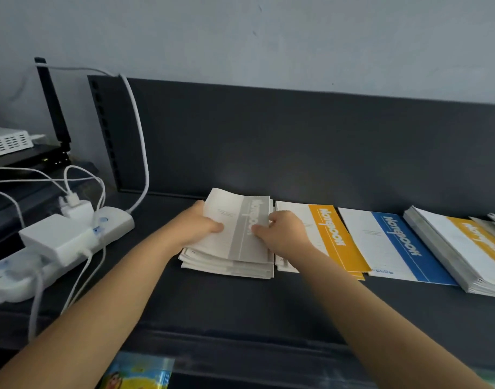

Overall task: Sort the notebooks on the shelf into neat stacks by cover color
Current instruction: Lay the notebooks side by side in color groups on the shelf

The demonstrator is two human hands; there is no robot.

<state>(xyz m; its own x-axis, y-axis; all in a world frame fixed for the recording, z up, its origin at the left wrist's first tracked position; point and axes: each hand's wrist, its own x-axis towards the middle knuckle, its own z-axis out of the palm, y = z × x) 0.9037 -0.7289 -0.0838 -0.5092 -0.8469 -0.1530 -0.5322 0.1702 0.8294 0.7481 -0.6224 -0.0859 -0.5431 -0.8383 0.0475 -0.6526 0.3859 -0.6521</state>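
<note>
At the far left of the dark shelf (pixel 240 307), a white power strip (pixel 116 224) carries chargers. The left hand (pixel 197 226) and the right hand (pixel 285 231) each grip one edge of a grey notebook (pixel 238 220), holding it just above the grey stack (pixel 226 266). To the right lie a yellow notebook (pixel 334 240), a blue notebook (pixel 395 242) and a mixed pile (pixel 448 248).
</note>
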